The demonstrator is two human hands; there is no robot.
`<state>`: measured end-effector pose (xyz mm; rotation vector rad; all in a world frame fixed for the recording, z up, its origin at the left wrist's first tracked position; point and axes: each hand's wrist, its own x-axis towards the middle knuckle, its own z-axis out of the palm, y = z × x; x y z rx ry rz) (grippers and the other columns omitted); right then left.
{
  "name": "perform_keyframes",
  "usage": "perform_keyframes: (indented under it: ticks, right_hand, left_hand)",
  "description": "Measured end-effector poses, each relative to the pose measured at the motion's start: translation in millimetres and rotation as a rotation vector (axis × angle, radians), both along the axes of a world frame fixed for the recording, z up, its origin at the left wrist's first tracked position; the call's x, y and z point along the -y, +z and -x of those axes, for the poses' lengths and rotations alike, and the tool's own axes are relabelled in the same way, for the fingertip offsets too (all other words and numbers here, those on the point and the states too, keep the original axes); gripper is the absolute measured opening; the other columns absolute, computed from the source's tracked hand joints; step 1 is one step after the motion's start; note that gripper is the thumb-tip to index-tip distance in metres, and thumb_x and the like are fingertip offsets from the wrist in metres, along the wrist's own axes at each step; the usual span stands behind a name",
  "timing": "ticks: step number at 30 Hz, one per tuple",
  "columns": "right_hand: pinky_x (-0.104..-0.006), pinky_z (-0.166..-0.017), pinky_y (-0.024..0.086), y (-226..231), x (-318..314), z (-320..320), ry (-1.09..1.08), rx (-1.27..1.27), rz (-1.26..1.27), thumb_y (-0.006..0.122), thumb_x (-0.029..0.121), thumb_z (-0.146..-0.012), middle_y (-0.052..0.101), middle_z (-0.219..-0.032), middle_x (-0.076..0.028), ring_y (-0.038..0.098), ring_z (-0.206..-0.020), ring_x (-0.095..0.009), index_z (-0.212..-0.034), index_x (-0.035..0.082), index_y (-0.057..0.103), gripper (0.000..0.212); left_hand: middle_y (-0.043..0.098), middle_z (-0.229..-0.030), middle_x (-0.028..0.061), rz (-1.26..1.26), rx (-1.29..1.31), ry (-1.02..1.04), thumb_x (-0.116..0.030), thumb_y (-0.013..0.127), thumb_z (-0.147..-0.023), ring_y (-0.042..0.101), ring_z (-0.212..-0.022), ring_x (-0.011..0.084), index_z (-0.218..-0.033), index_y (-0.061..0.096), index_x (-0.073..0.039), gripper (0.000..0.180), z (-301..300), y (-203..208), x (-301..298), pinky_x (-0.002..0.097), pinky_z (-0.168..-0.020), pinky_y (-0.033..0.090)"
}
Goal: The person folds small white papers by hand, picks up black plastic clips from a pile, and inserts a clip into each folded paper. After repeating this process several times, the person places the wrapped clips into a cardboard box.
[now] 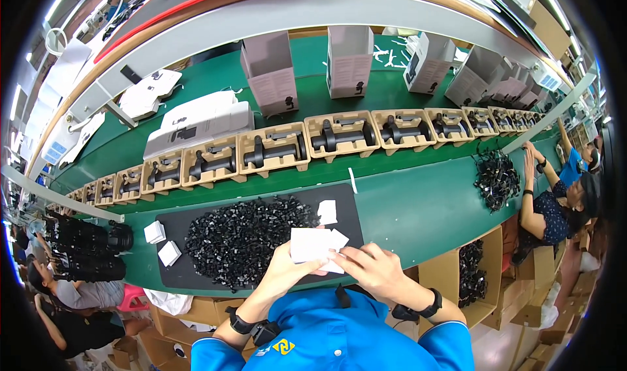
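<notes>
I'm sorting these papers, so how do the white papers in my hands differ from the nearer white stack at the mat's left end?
The white papers are raised in your left hand, your right hand touching them; the white stack lies on the dark mat. The papers jut out unevenly, while the stack looks squared up. Both are white and flat-faced.

Shirt [366, 335]: you wear bright blue, with visible creases across the front.
Sleeves [450, 345]: yours are short and blue, edged with a thin pale line.
Chest emblem [284, 347]: yours is yellow and angular, with small white marks beside it.
Button [337, 353]: yours is round and pale.
Neck strip [343, 297]: yours is dark and narrow.
Left wristband [241, 322]: yours is black, with a chunky black module [266, 333].
Right wristband [432, 303]: yours is also black, carrying a dark unit [404, 313].
</notes>
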<state>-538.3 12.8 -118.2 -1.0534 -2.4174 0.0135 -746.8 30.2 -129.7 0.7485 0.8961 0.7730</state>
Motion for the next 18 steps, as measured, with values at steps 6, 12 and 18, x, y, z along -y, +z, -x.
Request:
perform_keyframes:
  ticks: [6, 12, 18]
  right_hand:
    - [-0.0259, -0.057, 0.048, -6, -13, -22, -0.081, -0.610, 0.903, 0.065, 0.008, -0.077, 0.065, -0.085, -0.009, 0.062, -0.067, -0.016, -0.098, 0.003, 0.067, 0.021]
    - [-0.0291, -0.064, 0.046, -35, -25, -25, -0.001, -0.696, 0.901, 0.073, 0.014, -0.074, 0.066, -0.075, -0.006, 0.059, -0.072, -0.017, -0.080, 0.004, 0.071, 0.012]
    - [-0.0285, -0.062, 0.047, -42, -29, -35, 0.012, -0.738, 0.933, 0.072, 0.013, -0.074, 0.065, -0.073, -0.005, 0.058, -0.070, -0.016, -0.079, 0.005, 0.072, 0.008]
  left_hand:
    - [0.058, -0.113, 0.0158, -0.105, -0.080, -0.063, 0.002, 0.068, -0.075, 0.061, -0.097, 0.0217, -0.131, 0.039, 0.007, 0.062, -13, -5, -9, 0.0314, -0.073, 0.057]
    - [0.060, -0.108, 0.0129, -0.151, -0.190, -0.136, -0.001, 0.069, -0.076, 0.060, -0.096, 0.0172, -0.131, 0.041, 0.005, 0.062, -23, 1, -17, 0.0288, -0.073, 0.056]
    - [0.070, -0.081, 0.0073, -0.297, -0.453, -0.060, -0.008, 0.068, -0.079, 0.064, -0.066, 0.0092, -0.097, 0.068, 0.003, 0.021, -36, -17, -17, 0.0212, -0.057, 0.052]
